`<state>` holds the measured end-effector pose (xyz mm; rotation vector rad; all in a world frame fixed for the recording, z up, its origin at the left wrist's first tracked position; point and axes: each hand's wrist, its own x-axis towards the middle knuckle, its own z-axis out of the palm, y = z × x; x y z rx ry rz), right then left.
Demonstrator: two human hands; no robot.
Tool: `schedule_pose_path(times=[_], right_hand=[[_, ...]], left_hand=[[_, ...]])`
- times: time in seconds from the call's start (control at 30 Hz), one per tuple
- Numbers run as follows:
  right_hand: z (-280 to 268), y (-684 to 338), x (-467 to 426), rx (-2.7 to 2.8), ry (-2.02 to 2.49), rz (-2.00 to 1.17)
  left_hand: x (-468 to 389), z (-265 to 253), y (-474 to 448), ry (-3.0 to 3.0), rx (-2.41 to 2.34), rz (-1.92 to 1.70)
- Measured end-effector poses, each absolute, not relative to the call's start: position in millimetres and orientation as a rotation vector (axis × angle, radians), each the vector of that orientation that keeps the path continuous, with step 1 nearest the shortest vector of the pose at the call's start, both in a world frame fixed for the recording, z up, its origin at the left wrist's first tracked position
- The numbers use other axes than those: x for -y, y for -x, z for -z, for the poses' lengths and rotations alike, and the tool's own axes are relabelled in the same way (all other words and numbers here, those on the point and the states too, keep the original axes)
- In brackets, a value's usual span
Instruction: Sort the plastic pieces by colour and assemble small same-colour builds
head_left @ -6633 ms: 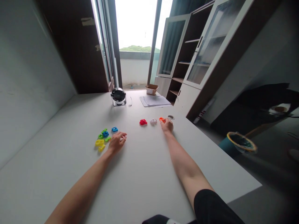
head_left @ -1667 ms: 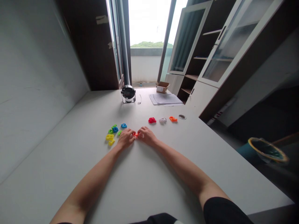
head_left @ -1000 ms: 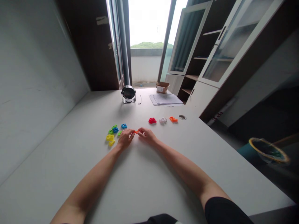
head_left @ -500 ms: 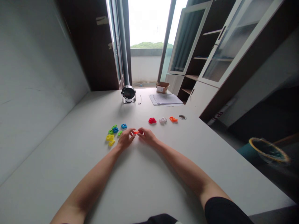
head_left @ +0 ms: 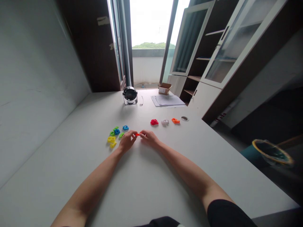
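Between the fingertips of both hands is a small red-orange plastic piece (head_left: 137, 134), mostly covered by the fingers. My left hand (head_left: 127, 139) pinches its left end, and my right hand (head_left: 148, 137) pinches its right end. Just left of my left hand lie a green piece (head_left: 121, 135), blue pieces (head_left: 125, 127), more green pieces (head_left: 115, 128) and yellow pieces (head_left: 111, 139). Beyond my right hand, a red cluster (head_left: 154, 122), a whitish cluster (head_left: 165, 122) and an orange cluster (head_left: 175, 120) sit in a row.
A round black-and-silver device (head_left: 130, 95) stands at the back of the white table (head_left: 151, 189). Papers (head_left: 168, 100) and an open cardboard box (head_left: 164, 88) lie to its right. A cable hole (head_left: 185, 119) is near the right edge. A bin (head_left: 272, 153) stands on the floor.
Both hands stay nearly in place. The red-orange piece between the fingertips has shifted or turned slightly. The other pieces lie as before.
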<state>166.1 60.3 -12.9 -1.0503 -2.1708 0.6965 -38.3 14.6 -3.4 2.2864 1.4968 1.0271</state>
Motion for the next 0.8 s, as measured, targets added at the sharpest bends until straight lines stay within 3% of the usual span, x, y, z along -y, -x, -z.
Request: schedule_pose_path(times=[0.8], right_hand=[[14.5, -167.2, -61.0, 2.172, 0.973, -0.746]], left_hand=[[-15.7, 6.0, 39.1, -2.253, -1.457, -1.132]])
